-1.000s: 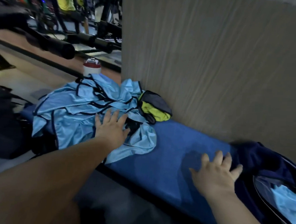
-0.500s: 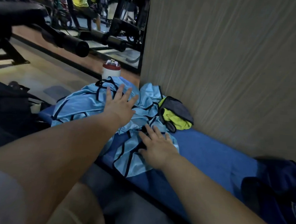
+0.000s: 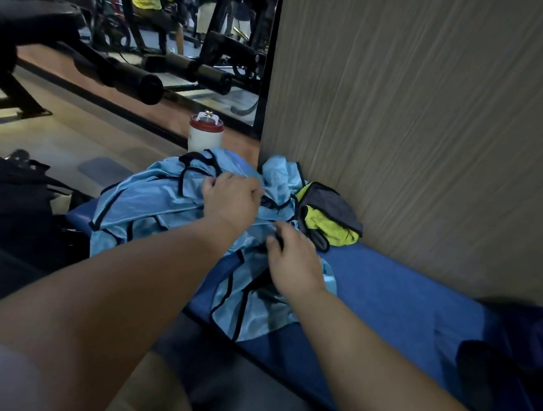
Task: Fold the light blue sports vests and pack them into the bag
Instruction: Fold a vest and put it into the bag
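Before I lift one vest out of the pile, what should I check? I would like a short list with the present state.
1. Left hand grips the vests: ok.
2. Right hand pinches a black edge of the vests: ok.
3. Only one vest held: cannot tell, the pile is tangled.
4. Yellow cloth clear of the pile: not ok, it lies against it.
5. Bottle upright behind the pile: ok.
6. Bag open: cannot tell, mostly out of view.

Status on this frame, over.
Left hand grips the light blue vests. Right hand pinches their black trim. Vests unfolded, heaped on bench. Yellow-green cloth beside them.
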### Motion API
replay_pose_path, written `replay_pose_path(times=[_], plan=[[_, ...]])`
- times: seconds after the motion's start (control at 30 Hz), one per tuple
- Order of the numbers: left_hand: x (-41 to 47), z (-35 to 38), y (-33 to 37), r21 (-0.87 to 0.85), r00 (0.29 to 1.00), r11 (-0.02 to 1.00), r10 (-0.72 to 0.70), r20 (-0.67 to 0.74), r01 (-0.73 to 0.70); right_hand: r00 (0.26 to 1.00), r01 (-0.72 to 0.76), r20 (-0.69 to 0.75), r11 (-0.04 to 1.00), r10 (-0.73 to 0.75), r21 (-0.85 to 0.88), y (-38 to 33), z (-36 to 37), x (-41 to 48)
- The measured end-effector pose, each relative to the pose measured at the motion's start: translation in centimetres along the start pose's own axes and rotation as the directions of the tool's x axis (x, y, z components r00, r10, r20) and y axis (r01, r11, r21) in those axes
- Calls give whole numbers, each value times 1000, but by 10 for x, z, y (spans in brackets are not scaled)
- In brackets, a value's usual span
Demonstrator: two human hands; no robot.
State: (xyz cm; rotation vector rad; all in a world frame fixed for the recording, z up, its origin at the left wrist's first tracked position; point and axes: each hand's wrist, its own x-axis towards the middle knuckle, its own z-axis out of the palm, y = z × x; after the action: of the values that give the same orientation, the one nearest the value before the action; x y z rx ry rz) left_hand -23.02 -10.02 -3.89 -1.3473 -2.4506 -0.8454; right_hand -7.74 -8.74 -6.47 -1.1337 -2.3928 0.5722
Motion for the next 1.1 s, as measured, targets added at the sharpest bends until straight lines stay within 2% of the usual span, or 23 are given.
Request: replay_pose_path(times=[0.07, 0.13, 0.23, 0.33, 0.43, 0.47, 0.53, 0.6, 0.63, 0.7, 0.73, 0.8, 1.0, 1.1], plan=[[-13, -3, 14, -103, 999, 995, -22, -23, 20, 997, -48, -51, 980, 59, 192, -4, -3, 3], [-24, -6, 26, -194, 999, 981, -21, -30, 15, 993, -40, -99, 970, 66, 241, -6, -10, 3], [-38, -12, 39, -358, 1000, 934, -8, -17, 2, 990, 3, -138, 974, 29, 226, -7, -18, 6], [-49, -18, 44, -493, 1000, 870, 25, 14, -15, 972, 56, -236, 976, -5, 211, -6, -25, 9], [-52, -20, 31, -600, 994, 800, 71, 84, -7, 961, -17, -270, 990, 55, 142, -5, -35, 8], [-53, -20, 22, -619, 995, 785, 78, 56, -27, 960, -43, -268, 990, 78, 135, -4, -37, 8], [-51, -20, 3, -522, 993, 847, 57, -101, -102, 952, -83, -277, 981, 129, 173, 1, -40, 7], [-48, -19, -17, -364, 985, 930, -11, -171, -53, 934, -119, -294, 951, 204, 284, 5, -46, 6], [-46, -19, -26, -320, 990, 947, -58, -126, 15, 919, -123, -313, 928, 241, 353, 5, -51, 5], [-43, -19, -42, -255, 989, 956, -129, 78, 145, 875, -94, -386, 884, 293, 457, 5, -61, 1], [-42, -18, -47, -222, 974, 958, -146, 174, 183, 847, -71, -433, 872, 309, 485, 5, -67, 0], [-42, -18, -54, -165, 950, 964, -158, 269, 207, 778, -31, -525, 855, 346, 518, 8, -80, -2], [-44, -18, -46, -133, 925, 985, -56, 375, 114, 570, 7, -722, 876, 393, 482, 42, -114, -4], [-46, -21, -36, 22, 958, 998, -55, 281, 51, 461, -13, -726, 822, 510, 569, 60, -132, -15]])
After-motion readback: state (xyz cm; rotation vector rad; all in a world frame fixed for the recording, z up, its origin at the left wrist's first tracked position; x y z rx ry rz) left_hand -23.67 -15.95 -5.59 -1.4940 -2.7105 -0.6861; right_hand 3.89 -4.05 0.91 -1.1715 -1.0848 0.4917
